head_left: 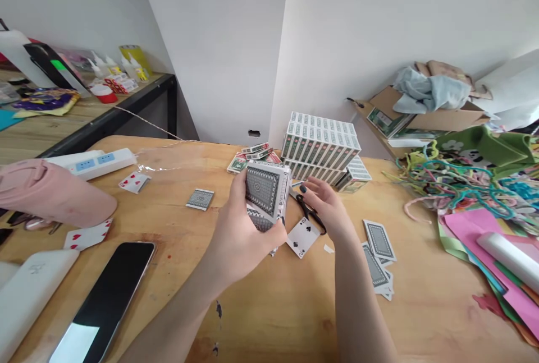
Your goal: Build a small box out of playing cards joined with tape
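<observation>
My left hand (248,228) is closed around a block of playing cards (263,189) with grey patterned backs, held upright above the table. Some of its cards look folded, and its far side is hidden. To the right, my right hand (326,206) hovers with loosely bent fingers and no object visible in it. Black-handled scissors (309,211) lie beneath and beside that hand. A two of spades (303,238) rests face up near the scissors. Several loose cards (379,239), mostly backs up, are spread right of my right forearm.
Card boxes (322,138) stand stacked by the wall, with a few loose boxes (255,152) beside them. A folded card (200,199), a phone (109,295), a pink tumbler (59,192) and a power strip (92,162) lie leftward. Coloured yarn (467,178) and paper (475,234) pile up rightward.
</observation>
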Demonstrator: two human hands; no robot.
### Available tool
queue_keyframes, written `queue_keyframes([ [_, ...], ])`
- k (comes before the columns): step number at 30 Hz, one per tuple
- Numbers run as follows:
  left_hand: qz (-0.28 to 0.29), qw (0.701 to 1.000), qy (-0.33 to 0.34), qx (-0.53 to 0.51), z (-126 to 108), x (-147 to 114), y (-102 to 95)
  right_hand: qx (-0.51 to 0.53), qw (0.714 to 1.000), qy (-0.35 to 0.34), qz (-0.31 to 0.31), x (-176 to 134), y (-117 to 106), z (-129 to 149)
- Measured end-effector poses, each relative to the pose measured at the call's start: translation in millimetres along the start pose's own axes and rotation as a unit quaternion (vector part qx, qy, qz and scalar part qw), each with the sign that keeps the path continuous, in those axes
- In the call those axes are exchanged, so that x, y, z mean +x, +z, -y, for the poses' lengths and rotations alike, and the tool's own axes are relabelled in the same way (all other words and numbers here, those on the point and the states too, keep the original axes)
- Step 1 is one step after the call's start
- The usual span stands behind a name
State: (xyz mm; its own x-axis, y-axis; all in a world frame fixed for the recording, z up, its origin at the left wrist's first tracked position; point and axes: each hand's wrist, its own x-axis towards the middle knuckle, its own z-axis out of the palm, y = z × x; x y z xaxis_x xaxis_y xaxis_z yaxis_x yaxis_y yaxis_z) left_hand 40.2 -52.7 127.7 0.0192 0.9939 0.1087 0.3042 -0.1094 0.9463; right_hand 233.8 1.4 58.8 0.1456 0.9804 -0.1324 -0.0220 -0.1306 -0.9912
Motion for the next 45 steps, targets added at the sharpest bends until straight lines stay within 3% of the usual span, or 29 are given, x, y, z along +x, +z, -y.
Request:
queue_keyframes([
  [2, -0.002, 0.999, -0.002, 0.042, -1, -3, 2.3, -0.068, 0.995, -0.056, -0.042, -17, 2, 22],
  [4, -0.007, 0.997, 0.004, 0.075, 0, -4, 6.4, -0.065, 0.994, -0.081, -0.038, -37, 6, 43],
  [7, -0.022, 0.993, 0.02, 0.111, 5, -2, 12.6, -0.011, 0.993, -0.09, 0.07, -63, 15, 63],
  [10, -0.031, 0.996, 0.022, 0.084, 10, 0, 14.4, 0.029, 0.992, -0.073, 0.102, -73, 24, 67],
  [19, -0.014, 0.997, 0.022, 0.07, 6, -3, 12.3, 0.082, 0.99, -0.104, -0.042, -63, 41, 52],
  [26, -0.093, 0.987, 0.095, 0.093, 9, -4, 22.6, 0.015, 0.969, -0.172, -0.178, -72, 53, 52],
  [30, -0.099, 0.986, 0.109, 0.077, 14, -5, 27.8, -0.004, 0.96, -0.199, -0.195, -76, 56, 52],
  [34, -0.054, 0.99, 0.133, 0.003, 19, -4, 31.1, 0.005, 0.971, -0.171, -0.166, -71, 53, 50],
  [37, -0.034, 0.992, 0.112, -0.048, 19, -3, 32.3, 0.027, 0.978, -0.146, -0.146, -64, 50, 47],
  [41, -0.056, 0.998, 0.025, -0.034, 17, 5, 27.5, 0.059, 0.986, -0.108, -0.112, -56, 48, 43],
  [45, 0.004, 0.989, -0.045, -0.137, 17, 17, 12.1, 0.055, 0.986, -0.116, -0.103, -53, 49, 40],
])
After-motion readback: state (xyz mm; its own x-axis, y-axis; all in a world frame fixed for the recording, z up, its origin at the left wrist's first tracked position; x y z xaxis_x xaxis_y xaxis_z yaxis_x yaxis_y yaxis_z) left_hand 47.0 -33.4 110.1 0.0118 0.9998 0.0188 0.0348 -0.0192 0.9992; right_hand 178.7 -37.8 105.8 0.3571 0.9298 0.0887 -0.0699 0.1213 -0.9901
